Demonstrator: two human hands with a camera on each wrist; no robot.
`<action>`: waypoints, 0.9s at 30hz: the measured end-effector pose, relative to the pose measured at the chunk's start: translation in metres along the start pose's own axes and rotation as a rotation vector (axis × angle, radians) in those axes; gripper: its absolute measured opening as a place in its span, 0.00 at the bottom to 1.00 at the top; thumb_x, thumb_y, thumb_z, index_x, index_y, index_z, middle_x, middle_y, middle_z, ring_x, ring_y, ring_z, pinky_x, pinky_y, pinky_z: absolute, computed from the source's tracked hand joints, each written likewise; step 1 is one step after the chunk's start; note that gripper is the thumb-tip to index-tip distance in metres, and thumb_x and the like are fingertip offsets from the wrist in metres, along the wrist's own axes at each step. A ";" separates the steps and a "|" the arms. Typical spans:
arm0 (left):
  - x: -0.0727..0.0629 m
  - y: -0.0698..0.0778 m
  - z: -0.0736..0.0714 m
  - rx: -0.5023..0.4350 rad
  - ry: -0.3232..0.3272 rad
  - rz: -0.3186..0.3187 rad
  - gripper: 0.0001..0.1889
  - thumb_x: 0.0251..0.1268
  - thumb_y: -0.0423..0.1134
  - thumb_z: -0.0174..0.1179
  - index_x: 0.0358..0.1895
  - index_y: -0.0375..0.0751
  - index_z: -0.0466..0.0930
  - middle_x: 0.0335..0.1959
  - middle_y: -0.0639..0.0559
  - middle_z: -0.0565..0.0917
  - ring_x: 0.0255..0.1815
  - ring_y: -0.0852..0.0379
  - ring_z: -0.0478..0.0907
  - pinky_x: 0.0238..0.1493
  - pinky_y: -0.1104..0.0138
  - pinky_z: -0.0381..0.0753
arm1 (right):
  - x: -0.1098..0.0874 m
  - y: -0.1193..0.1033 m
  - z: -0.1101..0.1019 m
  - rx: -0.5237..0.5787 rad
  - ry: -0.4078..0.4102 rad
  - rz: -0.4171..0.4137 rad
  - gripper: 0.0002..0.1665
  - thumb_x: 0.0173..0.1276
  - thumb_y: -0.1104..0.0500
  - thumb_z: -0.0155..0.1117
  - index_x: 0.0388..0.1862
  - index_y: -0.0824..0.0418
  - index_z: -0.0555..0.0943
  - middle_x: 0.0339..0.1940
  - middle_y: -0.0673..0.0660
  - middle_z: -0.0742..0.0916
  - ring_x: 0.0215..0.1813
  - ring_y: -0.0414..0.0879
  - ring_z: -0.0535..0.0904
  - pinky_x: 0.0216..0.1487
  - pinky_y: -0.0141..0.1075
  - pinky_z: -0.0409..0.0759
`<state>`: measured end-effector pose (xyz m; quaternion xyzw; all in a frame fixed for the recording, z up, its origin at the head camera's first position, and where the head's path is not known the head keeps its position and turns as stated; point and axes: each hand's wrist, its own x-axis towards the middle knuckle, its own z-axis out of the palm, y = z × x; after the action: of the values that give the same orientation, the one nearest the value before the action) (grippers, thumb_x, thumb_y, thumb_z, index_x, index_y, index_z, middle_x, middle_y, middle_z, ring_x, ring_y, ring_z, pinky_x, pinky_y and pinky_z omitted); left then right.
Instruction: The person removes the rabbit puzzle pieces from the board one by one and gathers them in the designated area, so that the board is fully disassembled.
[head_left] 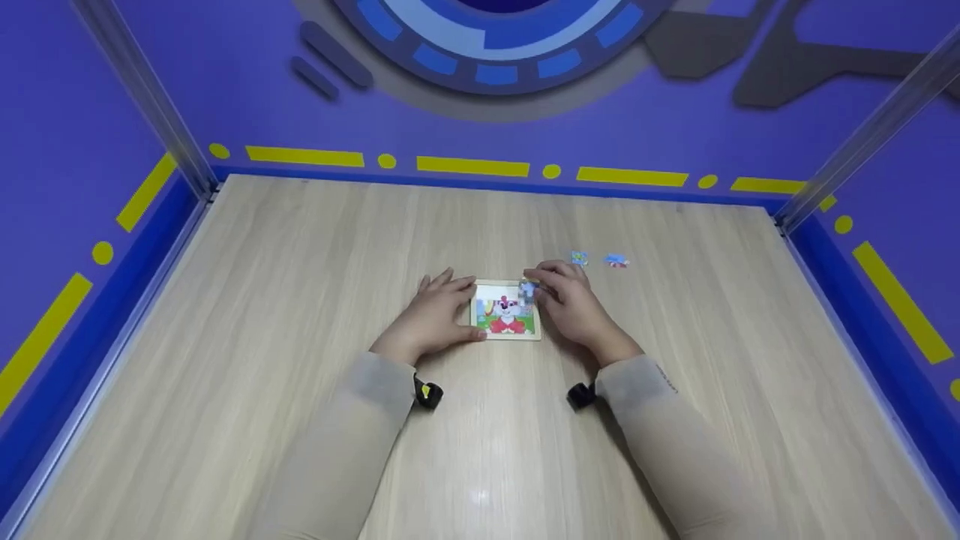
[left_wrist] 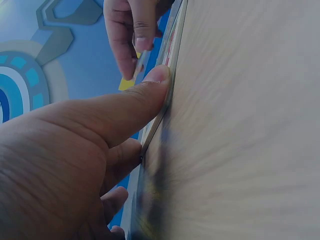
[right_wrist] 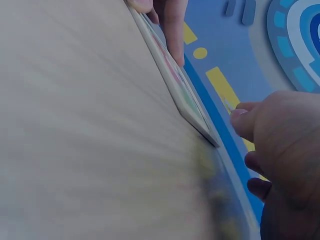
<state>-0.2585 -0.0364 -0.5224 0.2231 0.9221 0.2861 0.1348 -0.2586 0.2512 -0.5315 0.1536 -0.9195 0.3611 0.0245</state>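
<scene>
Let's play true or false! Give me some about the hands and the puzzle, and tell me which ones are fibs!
1. The right hand is holding a puzzle piece. True.
2. The left hand is not touching the puzzle frame. False: its thumb rests on the frame.
3. Two loose pieces lie on the table, beyond the right hand. True.
4. The picture in the frame is completely filled in. False: a bare white part shows near its top.
5. Both sleeves are bright red. False: they are greyish beige.
</scene>
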 end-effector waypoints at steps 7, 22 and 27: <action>-0.001 0.001 0.000 -0.004 0.000 -0.004 0.50 0.71 0.59 0.78 0.88 0.40 0.69 0.94 0.50 0.63 0.99 0.40 0.43 0.99 0.42 0.32 | 0.000 0.009 -0.027 0.014 -0.003 0.011 0.24 0.89 0.64 0.61 0.78 0.59 0.84 0.77 0.61 0.83 0.81 0.61 0.71 0.86 0.61 0.74; -0.002 0.001 0.000 0.011 0.004 0.000 0.50 0.71 0.59 0.78 0.88 0.41 0.68 0.94 0.50 0.63 0.99 0.40 0.44 0.99 0.42 0.33 | -0.004 0.060 -0.102 -0.044 -0.025 0.154 0.24 0.91 0.63 0.56 0.80 0.61 0.81 0.81 0.64 0.78 0.84 0.65 0.70 0.88 0.65 0.72; -0.001 0.003 0.001 0.000 0.000 -0.001 0.50 0.71 0.59 0.78 0.89 0.41 0.68 0.94 0.50 0.63 0.99 0.40 0.43 0.99 0.42 0.32 | -0.007 0.072 -0.118 -0.030 -0.038 0.222 0.25 0.92 0.63 0.55 0.81 0.60 0.80 0.84 0.64 0.76 0.81 0.65 0.73 0.86 0.65 0.74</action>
<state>-0.2562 -0.0346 -0.5212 0.2224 0.9222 0.2860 0.1351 -0.2809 0.3821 -0.4930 0.0573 -0.9364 0.3447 -0.0308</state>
